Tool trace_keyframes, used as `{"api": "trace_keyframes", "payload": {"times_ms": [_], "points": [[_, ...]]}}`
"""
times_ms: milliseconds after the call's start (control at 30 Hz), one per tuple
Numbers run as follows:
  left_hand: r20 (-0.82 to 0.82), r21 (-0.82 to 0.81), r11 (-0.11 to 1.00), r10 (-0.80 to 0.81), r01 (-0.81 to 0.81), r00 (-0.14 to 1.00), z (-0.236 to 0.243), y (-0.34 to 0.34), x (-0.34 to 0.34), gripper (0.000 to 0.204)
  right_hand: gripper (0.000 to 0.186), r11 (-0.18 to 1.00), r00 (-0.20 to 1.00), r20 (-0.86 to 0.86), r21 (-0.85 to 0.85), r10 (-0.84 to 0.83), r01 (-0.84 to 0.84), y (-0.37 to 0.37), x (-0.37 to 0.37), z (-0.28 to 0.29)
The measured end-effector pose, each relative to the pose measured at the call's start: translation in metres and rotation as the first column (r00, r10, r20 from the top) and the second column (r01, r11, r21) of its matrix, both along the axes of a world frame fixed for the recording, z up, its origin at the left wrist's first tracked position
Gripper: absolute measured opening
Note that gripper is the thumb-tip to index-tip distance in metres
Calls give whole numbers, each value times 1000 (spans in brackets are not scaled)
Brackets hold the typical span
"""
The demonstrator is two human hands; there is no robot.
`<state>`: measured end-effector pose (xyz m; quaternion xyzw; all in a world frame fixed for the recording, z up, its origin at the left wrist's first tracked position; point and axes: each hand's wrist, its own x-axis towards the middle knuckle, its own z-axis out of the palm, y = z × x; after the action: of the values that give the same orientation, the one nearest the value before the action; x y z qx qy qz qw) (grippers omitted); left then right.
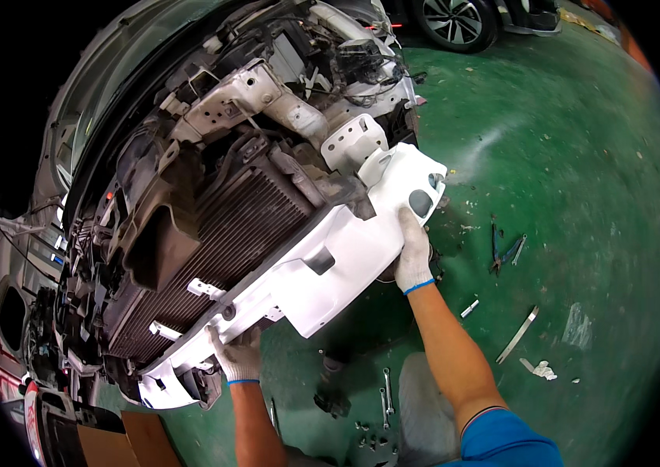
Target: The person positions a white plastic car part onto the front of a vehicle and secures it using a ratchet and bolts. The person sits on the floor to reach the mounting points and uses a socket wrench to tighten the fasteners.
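Note:
A long white front body panel with cut-outs and brackets lies slantwise across the front of a stripped car, just before its finned radiator. My right hand, in a white knit glove with a blue cuff, grips the panel near its right end, thumb on the face by a round hole. Lower down, my gloved left hand grips the panel's lower edge left of its middle. The fingers of both hands are partly hidden behind the panel. Whether the panel is fastened to the car I cannot tell.
On the green floor to the right lie pliers, a flat metal strip and scraps. Two wrenches and several small bolts lie near my knee. A cardboard piece stands at lower left. Another car's wheel shows at the top.

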<state>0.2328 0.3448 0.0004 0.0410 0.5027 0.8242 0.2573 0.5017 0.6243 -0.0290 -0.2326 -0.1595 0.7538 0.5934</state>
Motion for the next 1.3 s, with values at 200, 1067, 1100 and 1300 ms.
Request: {"api": "trace_keyframes", "payload": {"times_ms": [200, 1067, 1100, 1300], "points": [[44, 186, 981, -69, 59, 997, -3, 4, -7, 76, 53, 976, 967, 228, 207, -112, 64, 7, -20, -23], [163, 360, 767, 509, -531, 845, -41, -317, -198, 111, 53, 662, 476, 878, 382, -43, -645, -224, -46, -40], [189, 403, 736, 514, -543, 837, -38, -322, -219, 102, 50, 643, 454, 891, 333, 25, -689, -253, -78, -30], [203, 519, 636, 557, -571, 805, -31, -326, -294, 43, 56, 693, 641, 570, 165, 514, -702, -320, -246, -10]]}}
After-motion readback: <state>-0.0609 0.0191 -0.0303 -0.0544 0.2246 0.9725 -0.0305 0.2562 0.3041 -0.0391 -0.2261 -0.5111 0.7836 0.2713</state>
